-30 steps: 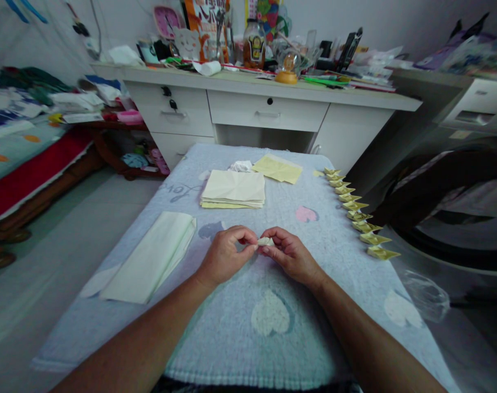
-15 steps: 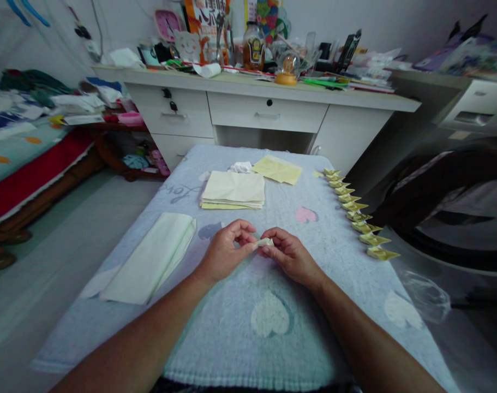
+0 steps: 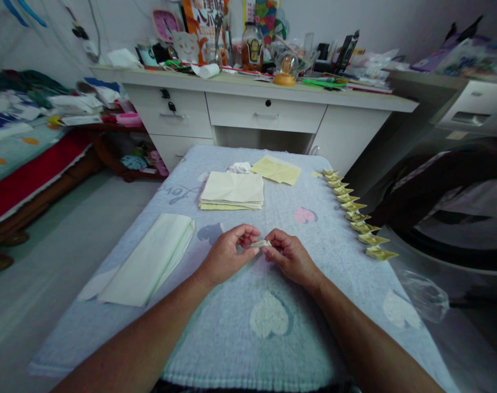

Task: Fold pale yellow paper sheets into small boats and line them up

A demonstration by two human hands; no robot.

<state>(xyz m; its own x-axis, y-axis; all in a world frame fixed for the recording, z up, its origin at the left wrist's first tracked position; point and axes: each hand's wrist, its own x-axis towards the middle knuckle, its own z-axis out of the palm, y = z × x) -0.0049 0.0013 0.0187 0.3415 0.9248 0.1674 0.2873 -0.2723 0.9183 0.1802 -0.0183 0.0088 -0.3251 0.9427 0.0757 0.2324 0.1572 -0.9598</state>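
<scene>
Folded paper (image 3: 260,244) lies long axis left–right between right hand (image 3: 292,256), pinching its right end, and left hand (image 3: 227,255), grip unclear.

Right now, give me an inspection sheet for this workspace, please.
Surface: blue patterned cloth.
Job's things: small folded paper; paper stack; row of folded yellow pieces along the cloth's right side.
Clutter: crumpled white item behind the stack; jar among objects on the desk.
Hands: right hand pinches the small folded paper; left hand at its other end, grip unclear.
Cables: wall cable, upper left.
Surroundings: bed left, washing machine right.
</scene>
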